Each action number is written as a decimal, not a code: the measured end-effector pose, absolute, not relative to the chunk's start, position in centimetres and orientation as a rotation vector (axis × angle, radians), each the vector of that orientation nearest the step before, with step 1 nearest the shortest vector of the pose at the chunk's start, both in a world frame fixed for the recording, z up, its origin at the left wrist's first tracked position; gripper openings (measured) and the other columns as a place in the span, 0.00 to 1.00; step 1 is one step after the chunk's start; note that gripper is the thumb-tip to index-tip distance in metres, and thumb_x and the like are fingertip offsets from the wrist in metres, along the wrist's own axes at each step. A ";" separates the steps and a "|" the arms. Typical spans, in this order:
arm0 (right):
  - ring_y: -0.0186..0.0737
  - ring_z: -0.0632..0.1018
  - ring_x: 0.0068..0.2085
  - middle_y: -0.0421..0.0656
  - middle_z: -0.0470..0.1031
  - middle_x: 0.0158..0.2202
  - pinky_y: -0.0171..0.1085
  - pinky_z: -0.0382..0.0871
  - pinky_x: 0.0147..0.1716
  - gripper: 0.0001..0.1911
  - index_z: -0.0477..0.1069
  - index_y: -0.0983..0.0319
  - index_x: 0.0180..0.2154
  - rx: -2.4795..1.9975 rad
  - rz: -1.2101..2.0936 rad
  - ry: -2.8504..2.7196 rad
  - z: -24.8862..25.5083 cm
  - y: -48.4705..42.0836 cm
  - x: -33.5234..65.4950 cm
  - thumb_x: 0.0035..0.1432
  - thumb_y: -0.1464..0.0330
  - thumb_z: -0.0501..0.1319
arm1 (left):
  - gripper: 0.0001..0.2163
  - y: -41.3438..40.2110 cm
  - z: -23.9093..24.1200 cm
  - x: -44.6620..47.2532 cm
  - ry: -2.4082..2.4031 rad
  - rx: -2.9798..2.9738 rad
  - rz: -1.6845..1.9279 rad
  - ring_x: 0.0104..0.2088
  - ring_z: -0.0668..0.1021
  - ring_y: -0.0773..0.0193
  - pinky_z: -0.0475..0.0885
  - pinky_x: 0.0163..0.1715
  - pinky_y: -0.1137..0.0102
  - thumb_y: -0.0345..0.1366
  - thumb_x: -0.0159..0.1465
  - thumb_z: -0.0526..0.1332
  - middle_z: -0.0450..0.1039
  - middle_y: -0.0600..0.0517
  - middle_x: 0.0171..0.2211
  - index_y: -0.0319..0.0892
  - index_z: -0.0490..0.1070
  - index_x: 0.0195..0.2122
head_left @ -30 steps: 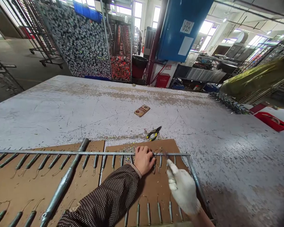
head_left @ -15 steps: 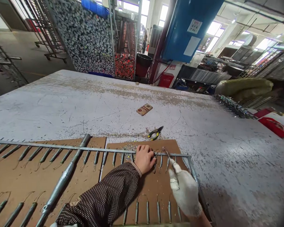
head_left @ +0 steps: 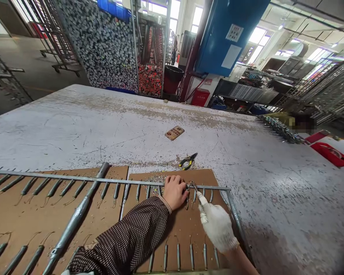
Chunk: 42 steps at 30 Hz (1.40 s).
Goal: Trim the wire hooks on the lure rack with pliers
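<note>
My left hand, bare, with a checked sleeve, curls over a long thin metal bar. Its fingertips rest by the bar's far edge, and what lies under the palm is hidden. In a white glove, my right hand grips what looks like a small hammer, its head at the bar just right of my left hand. Short grey rods with thin wire ends hang from the bar in a row. A thick metal tube crosses under the bar at the left.
Brown cardboard lies beneath the metal pieces on the white table. Beyond the bar are yellow-black pliers, scattered bits and a phone-like patterned object. A red tray sits at the right, near a bundle of metal parts.
My right hand has shifted left and the hammer head has come down from above the bar to the bar beside my left hand. My left hand stays in place.
</note>
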State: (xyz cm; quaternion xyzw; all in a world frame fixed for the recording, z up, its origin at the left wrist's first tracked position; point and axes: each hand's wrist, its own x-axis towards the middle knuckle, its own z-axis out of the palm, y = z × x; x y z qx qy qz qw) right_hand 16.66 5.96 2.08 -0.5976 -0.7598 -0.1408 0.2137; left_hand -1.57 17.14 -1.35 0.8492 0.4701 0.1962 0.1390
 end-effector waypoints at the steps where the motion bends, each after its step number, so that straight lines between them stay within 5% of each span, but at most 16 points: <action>1: 0.40 0.68 0.24 0.37 0.68 0.21 0.38 0.54 0.26 0.24 0.67 0.59 0.60 -1.691 -0.410 -2.119 2.0 6.0 16.6 0.65 0.74 0.52 | 0.08 17.1 -1.3 -1.6 1.356 2.458 0.564 0.45 0.70 0.54 0.60 0.52 0.53 0.41 0.62 0.66 0.71 0.49 0.41 0.44 0.74 0.30; 6: 0.42 0.73 0.31 0.40 0.74 0.28 0.38 0.63 0.36 0.27 0.58 0.63 0.66 -1.599 -0.413 -1.954 2.0 6.0 16.9 0.67 0.71 0.57 | 0.08 17.1 -1.3 -1.6 1.355 2.470 0.567 0.45 0.70 0.55 0.59 0.52 0.53 0.42 0.62 0.66 0.72 0.48 0.42 0.43 0.73 0.30; 10: 0.40 0.68 0.25 0.37 0.69 0.22 0.38 0.56 0.28 0.23 0.66 0.60 0.61 -1.691 -0.398 -2.139 1.5 6.4 17.0 0.66 0.74 0.53 | 0.09 17.1 -1.2 -1.5 1.352 2.469 0.532 0.45 0.70 0.54 0.59 0.52 0.53 0.42 0.63 0.65 0.72 0.48 0.42 0.43 0.74 0.31; 15: 0.40 0.72 0.31 0.40 0.74 0.28 0.38 0.63 0.36 0.25 0.61 0.64 0.65 -1.574 -0.345 -1.940 1.9 6.3 17.0 0.68 0.71 0.56 | 0.08 17.0 -1.0 -1.5 1.359 2.446 0.528 0.46 0.70 0.55 0.58 0.53 0.55 0.42 0.62 0.66 0.72 0.50 0.42 0.44 0.74 0.31; 20: 0.40 0.67 0.24 0.37 0.67 0.21 0.39 0.55 0.28 0.20 0.68 0.61 0.60 -1.632 -0.431 -2.110 1.6 6.1 17.0 0.69 0.72 0.52 | 0.08 17.0 -1.0 -1.5 1.365 2.457 0.505 0.46 0.70 0.55 0.58 0.52 0.55 0.42 0.62 0.65 0.72 0.49 0.42 0.44 0.75 0.32; 25: 0.40 0.73 0.31 0.40 0.73 0.27 0.37 0.63 0.37 0.24 0.62 0.65 0.64 -1.540 -0.419 -1.904 1.6 5.7 17.1 0.68 0.70 0.58 | 0.08 17.0 -1.0 -1.4 1.372 2.458 0.523 0.46 0.70 0.56 0.58 0.53 0.55 0.42 0.63 0.65 0.71 0.50 0.42 0.44 0.74 0.31; 30: 0.38 0.69 0.25 0.37 0.69 0.22 0.37 0.57 0.28 0.22 0.67 0.60 0.61 -1.642 -0.389 -2.089 0.9 5.4 17.2 0.67 0.73 0.52 | 0.08 17.0 -1.1 -1.4 1.377 2.461 0.523 0.46 0.70 0.55 0.58 0.52 0.55 0.42 0.62 0.66 0.72 0.49 0.42 0.44 0.75 0.32; 34: 0.41 0.73 0.32 0.42 0.74 0.29 0.38 0.64 0.37 0.24 0.62 0.64 0.65 -1.591 -0.400 -1.905 1.0 5.3 17.2 0.69 0.68 0.57 | 0.08 17.0 -1.2 -1.4 1.373 2.461 0.544 0.46 0.69 0.56 0.58 0.52 0.55 0.41 0.62 0.66 0.71 0.50 0.42 0.44 0.74 0.31; 39: 0.39 0.68 0.25 0.38 0.68 0.21 0.37 0.56 0.27 0.20 0.68 0.60 0.60 -1.628 -0.410 -2.113 1.1 5.6 17.3 0.69 0.71 0.52 | 0.08 17.0 -1.1 -1.3 1.381 2.451 0.539 0.46 0.70 0.56 0.58 0.52 0.56 0.42 0.62 0.66 0.72 0.50 0.42 0.44 0.74 0.32; 42: 0.40 0.72 0.29 0.40 0.73 0.27 0.37 0.62 0.33 0.22 0.64 0.62 0.63 -1.607 -0.391 -1.980 1.3 5.6 17.3 0.69 0.69 0.55 | 0.08 17.0 -1.1 -1.3 1.376 2.452 0.554 0.46 0.70 0.56 0.58 0.52 0.56 0.42 0.62 0.66 0.71 0.50 0.41 0.43 0.74 0.32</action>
